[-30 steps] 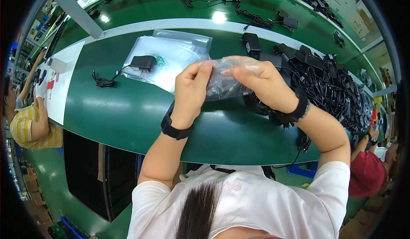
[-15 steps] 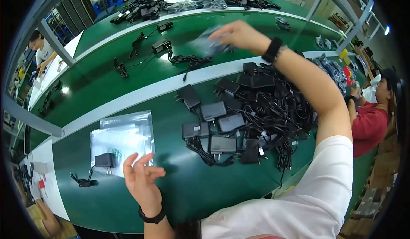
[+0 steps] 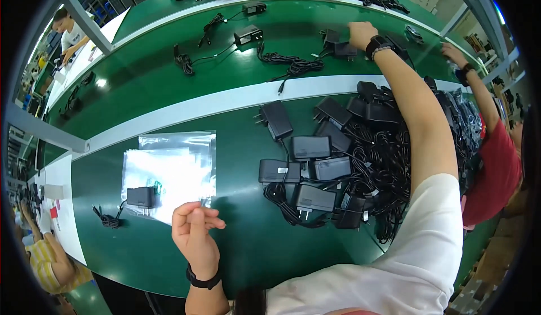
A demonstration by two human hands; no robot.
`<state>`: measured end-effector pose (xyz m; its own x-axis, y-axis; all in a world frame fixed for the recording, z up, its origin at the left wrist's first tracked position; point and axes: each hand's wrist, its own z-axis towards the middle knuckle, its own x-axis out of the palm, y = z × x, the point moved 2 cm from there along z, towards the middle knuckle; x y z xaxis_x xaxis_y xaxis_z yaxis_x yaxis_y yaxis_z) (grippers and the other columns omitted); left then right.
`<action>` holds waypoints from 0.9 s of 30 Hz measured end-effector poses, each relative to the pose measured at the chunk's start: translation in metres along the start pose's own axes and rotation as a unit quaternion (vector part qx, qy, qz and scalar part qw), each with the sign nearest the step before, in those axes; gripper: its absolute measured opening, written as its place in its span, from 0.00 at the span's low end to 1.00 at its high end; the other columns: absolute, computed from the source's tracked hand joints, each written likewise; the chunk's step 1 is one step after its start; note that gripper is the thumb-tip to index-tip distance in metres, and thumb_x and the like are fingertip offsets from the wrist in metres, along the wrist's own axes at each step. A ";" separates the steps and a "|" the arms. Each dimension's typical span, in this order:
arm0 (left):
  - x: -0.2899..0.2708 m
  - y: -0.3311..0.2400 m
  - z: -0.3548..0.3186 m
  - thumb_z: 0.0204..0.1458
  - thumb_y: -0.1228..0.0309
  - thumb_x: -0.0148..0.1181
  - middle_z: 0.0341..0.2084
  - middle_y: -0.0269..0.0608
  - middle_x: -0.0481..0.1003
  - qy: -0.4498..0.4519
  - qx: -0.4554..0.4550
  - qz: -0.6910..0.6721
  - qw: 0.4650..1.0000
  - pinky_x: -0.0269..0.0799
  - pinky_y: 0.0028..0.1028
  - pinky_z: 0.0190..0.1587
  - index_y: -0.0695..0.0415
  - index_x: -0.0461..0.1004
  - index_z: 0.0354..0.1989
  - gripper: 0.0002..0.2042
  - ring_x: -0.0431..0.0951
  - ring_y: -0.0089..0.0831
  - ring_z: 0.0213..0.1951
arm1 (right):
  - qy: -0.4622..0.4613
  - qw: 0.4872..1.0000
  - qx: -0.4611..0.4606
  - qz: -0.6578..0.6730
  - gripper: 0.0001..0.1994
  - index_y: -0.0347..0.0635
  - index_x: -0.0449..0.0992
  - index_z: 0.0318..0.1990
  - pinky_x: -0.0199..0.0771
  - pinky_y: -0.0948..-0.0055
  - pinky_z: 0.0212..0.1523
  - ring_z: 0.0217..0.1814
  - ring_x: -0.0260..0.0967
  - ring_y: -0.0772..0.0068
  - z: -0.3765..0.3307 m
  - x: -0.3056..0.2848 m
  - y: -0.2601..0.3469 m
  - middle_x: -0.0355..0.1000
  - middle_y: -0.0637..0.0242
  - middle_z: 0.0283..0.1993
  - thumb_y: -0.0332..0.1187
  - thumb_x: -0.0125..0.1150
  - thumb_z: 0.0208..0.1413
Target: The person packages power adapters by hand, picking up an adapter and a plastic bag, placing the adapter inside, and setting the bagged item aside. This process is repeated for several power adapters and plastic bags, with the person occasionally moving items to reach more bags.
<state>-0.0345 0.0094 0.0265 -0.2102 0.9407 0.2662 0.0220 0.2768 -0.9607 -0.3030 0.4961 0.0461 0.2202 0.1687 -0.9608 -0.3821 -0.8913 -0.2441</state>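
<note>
My left hand [image 3: 197,233] is raised over the near bench, its fingers loosely bent and apart, holding nothing. Just beyond it lies a stack of clear plastic bags [image 3: 180,168]. One black power adapter [image 3: 141,197] with a coiled cord rests on the stack's left edge. My right arm stretches over the white divider to the far green strip. There my right hand [image 3: 362,35] is closed, knuckles up; what its fingers hold is hidden. Black adapters [image 3: 344,49] lie directly left of it, and another adapter [image 3: 397,48] sits by the wrist.
A large heap of black adapters [image 3: 315,198] and tangled cords covers the bench's right half. More adapters with cords [image 3: 248,34] lie along the far strip, near a bagged item [image 3: 413,34]. A co-worker's hand [image 3: 453,56] reaches in at right. The white divider [image 3: 225,103] crosses between.
The view has shifted, so the benches appear farther right. My right hand, which carried a blurred clear bag, is now lower beside adapters on the far strip. The co-worker's arm has reached forward.
</note>
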 end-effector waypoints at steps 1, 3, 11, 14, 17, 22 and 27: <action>0.000 -0.002 -0.001 0.55 0.74 0.48 0.23 0.44 0.73 0.008 0.002 0.000 1.000 0.70 0.23 0.23 0.62 0.66 0.37 0.06 0.72 0.26 0.19 | -0.052 0.992 -0.119 -0.001 0.25 0.55 0.67 0.53 0.66 0.54 0.50 0.55 0.61 0.56 -0.013 -0.005 0.016 0.67 0.62 0.52 0.29 0.56 0.41; 0.000 -0.005 -0.005 0.55 0.74 0.48 0.23 0.44 0.73 0.009 0.009 0.001 1.000 0.71 0.22 0.24 0.62 0.66 0.37 0.05 0.72 0.26 0.19 | -0.093 0.972 -0.211 -0.051 0.27 0.56 0.68 0.51 0.68 0.56 0.48 0.53 0.61 0.49 -0.040 -0.007 0.050 0.65 0.60 0.52 0.26 0.58 0.38; -0.002 -0.012 -0.013 0.53 0.78 0.50 0.24 0.41 0.73 0.035 0.091 0.056 0.994 0.70 0.20 0.27 0.63 0.67 0.37 0.05 0.73 0.22 0.22 | -0.180 0.946 -0.264 0.064 0.09 0.43 0.73 0.37 0.67 0.57 0.39 0.37 0.68 0.49 -0.021 0.002 0.003 0.71 0.52 0.34 0.30 0.54 0.46; -0.003 -0.012 -0.020 0.53 0.78 0.50 0.24 0.41 0.73 0.055 0.116 0.087 0.988 0.70 0.19 0.28 0.64 0.67 0.37 0.05 0.73 0.22 0.23 | -0.283 0.863 -0.343 0.241 0.06 0.38 0.67 0.32 0.64 0.60 0.33 0.33 0.65 0.45 -0.072 -0.061 0.005 0.67 0.49 0.28 0.22 0.49 0.44; -0.005 -0.010 -0.017 0.54 0.77 0.50 0.25 0.41 0.73 0.074 0.085 0.043 0.993 0.70 0.20 0.28 0.64 0.67 0.38 0.06 0.73 0.23 0.23 | -0.277 0.827 -0.412 0.262 0.09 0.36 0.65 0.33 0.63 0.73 0.34 0.31 0.62 0.62 -0.151 -0.112 0.028 0.67 0.59 0.29 0.17 0.45 0.42; -0.002 -0.009 -0.011 0.53 0.75 0.51 0.24 0.40 0.73 0.082 0.012 -0.001 0.997 0.69 0.21 0.26 0.63 0.69 0.37 0.06 0.72 0.24 0.22 | -0.372 0.708 -0.598 -0.049 0.14 0.40 0.66 0.32 0.68 0.66 0.48 0.55 0.59 0.54 -0.258 -0.117 0.053 0.67 0.63 0.41 0.15 0.53 0.34; 0.005 -0.006 -0.014 0.53 0.74 0.52 0.23 0.40 0.73 0.107 0.019 0.004 0.994 0.69 0.20 0.25 0.63 0.69 0.37 0.06 0.72 0.23 0.21 | -0.334 0.703 -0.614 -0.132 0.16 0.51 0.69 0.42 0.66 0.64 0.50 0.57 0.57 0.52 -0.315 -0.075 0.040 0.64 0.63 0.35 0.25 0.51 0.42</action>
<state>-0.0214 0.0150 0.0342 0.0018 0.9644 0.2645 -0.0154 0.2645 -0.9643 -0.0517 0.3155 0.1496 -0.4900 0.1909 -0.8505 0.7457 -0.4135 -0.5224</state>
